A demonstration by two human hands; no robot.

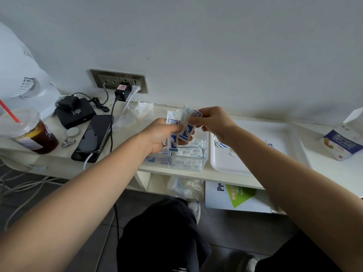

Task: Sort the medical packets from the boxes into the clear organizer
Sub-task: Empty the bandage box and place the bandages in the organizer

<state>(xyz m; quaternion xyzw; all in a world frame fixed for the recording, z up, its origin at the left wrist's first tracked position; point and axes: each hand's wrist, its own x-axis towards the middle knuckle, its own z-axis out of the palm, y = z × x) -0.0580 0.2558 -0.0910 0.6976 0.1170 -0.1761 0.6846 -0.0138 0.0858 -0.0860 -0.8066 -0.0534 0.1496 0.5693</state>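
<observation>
Above organizer, hands around packets.

I get only one wide-angle view, from the wearer's head, facing forward and down at the table against the wall, near enough that the left grip and right grip sit mid-frame.

The pale surface carried a clear organizer at its middle. A white tray lay just beside it at 3 o'clock, with a blue-and-white box farther that way. At 9 o'clock lay a dark phone, a lidded drink cup beyond it, and a black box at 10 o'clock.
</observation>
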